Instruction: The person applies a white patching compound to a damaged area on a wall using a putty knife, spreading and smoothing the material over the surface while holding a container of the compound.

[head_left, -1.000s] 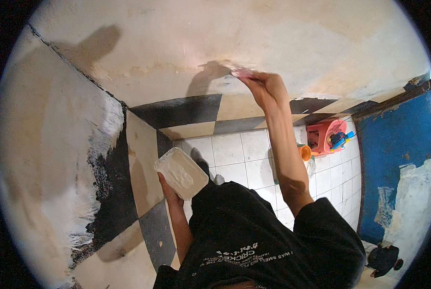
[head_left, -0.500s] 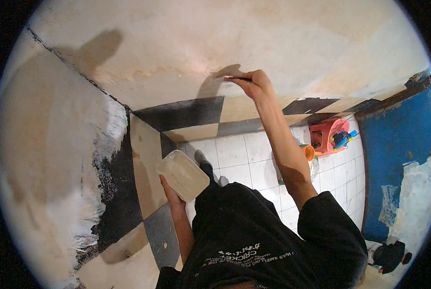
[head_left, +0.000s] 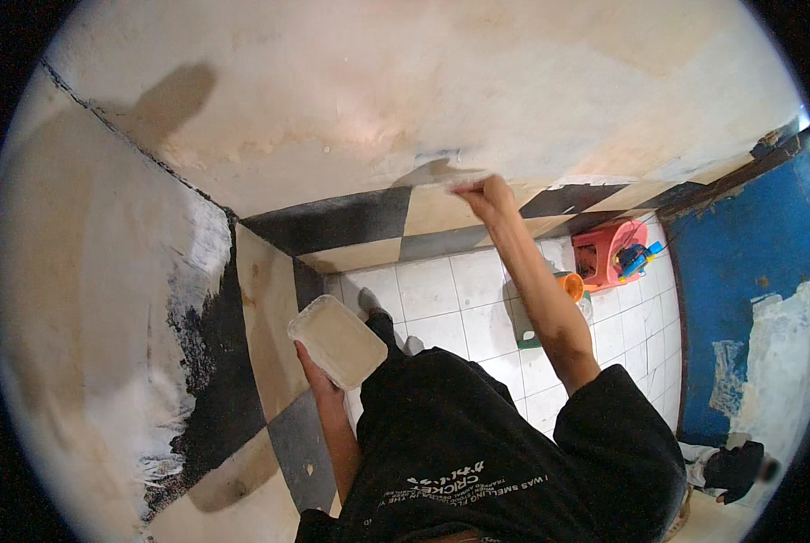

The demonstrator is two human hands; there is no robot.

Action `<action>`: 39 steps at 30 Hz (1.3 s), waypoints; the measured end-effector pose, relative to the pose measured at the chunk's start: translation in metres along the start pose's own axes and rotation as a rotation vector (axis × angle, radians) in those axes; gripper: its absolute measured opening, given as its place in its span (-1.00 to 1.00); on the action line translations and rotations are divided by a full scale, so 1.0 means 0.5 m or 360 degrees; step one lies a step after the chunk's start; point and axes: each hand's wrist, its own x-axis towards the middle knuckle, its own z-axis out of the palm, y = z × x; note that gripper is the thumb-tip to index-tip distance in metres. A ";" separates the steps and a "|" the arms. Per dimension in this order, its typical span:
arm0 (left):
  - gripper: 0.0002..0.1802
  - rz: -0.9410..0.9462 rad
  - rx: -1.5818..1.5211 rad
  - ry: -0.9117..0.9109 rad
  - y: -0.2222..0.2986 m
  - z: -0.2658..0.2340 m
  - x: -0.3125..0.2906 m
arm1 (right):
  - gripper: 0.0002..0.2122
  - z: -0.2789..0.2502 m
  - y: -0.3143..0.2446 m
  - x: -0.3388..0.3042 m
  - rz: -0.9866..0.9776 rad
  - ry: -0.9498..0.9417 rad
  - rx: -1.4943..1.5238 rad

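My left hand grips the edge of a shallow, rectangular, whitish plastic tub, held low beside my body. Inside it is a pale layer, though I cannot make out what it is. My right hand is stretched out in front of the wall, fingers pinched on a small thin tool that is blurred by motion. Whether the tool touches the wall I cannot tell. A faint greyish smear shows on the wall just above that hand, next to its shadow.
Black and cream checks run along the wall's foot above a white tiled floor. To the right stand a pink plastic stool with a blue tool on it, an orange container and a blue panel. Another person is at lower right.
My right hand has come down the wall and slightly right, taking the small thin tool along. The grey smear it covered now shows. The tub has shifted slightly lower left in view.
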 end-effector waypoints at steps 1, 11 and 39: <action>-0.24 0.0015 -0.0015 -0.0036 -0.001 -0.002 0.004 | -0.68 0.024 -0.030 0.019 0.0063 -0.0002 0.0130; -0.21 -0.0063 0.0099 0.0077 0.023 0.049 -0.016 | -0.75 0.144 -0.180 -0.202 -0.0069 -0.0148 0.0552; -0.23 -0.0103 0.0079 0.0078 0.010 0.041 -0.020 | -0.73 0.138 -0.046 -0.202 0.0105 -0.0010 0.0220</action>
